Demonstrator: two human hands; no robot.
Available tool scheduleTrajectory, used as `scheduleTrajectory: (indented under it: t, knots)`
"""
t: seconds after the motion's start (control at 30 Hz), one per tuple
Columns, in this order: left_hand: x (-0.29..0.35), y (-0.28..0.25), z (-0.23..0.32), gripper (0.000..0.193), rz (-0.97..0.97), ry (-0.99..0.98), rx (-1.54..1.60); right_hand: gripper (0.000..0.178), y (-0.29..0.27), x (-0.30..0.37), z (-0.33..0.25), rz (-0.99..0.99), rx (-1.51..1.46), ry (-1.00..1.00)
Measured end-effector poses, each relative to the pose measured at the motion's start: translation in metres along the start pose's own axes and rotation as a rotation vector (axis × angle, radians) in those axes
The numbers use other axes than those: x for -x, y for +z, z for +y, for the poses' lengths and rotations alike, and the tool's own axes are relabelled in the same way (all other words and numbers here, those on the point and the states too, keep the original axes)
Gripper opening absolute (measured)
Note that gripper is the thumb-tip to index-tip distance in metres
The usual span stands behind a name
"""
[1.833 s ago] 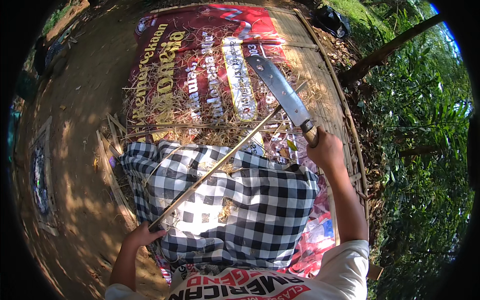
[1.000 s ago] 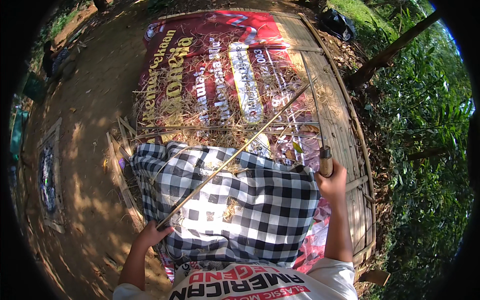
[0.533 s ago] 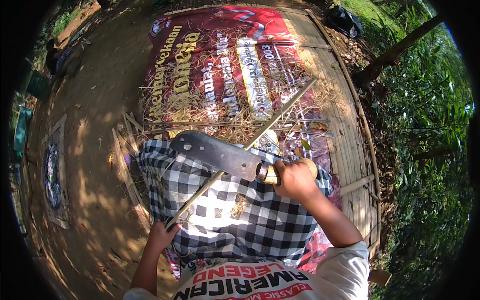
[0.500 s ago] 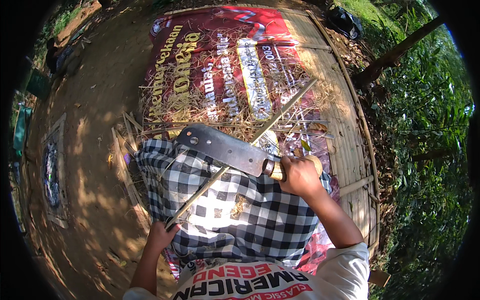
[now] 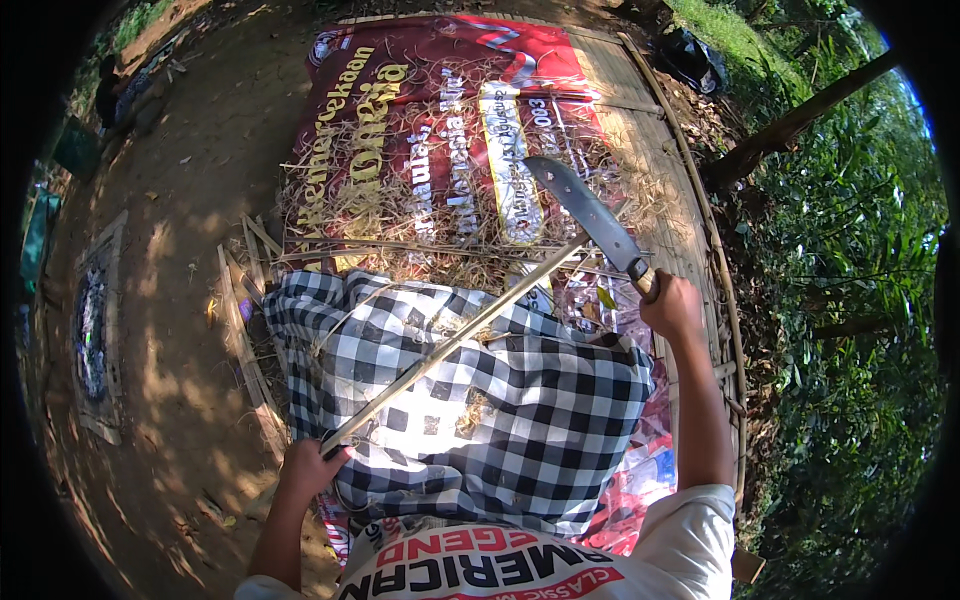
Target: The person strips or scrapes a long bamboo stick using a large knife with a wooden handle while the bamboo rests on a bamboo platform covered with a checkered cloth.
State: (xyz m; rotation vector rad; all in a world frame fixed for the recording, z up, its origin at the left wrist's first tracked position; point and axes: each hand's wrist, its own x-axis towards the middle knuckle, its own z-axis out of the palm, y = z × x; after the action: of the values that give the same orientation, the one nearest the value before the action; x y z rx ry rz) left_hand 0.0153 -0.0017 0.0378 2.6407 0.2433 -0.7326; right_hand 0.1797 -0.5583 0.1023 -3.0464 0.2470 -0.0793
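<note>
Two grips: left hand (image 5: 308, 468), fingers closed on a strip (image 5: 440, 354) slanting over checked cloth (image 5: 550, 420); right hand (image 5: 676, 305), fingers wrapped around a knife (image 5: 585, 207) by its handle.

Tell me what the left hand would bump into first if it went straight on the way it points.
Probably the checked cloth, just ahead, beneath the stick that the left hand holds. Depth is unclear, so the hand might pass just above it.
</note>
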Motion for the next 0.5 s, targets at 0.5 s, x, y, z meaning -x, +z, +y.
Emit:
scheduleTrajectory:
  t: [0.5]
  knots:
    - [-0.003,0.006,-0.002,0.069,0.112,0.064,-0.034,0.03,0.028,0.007,0.098,0.122,-0.093,0.477]
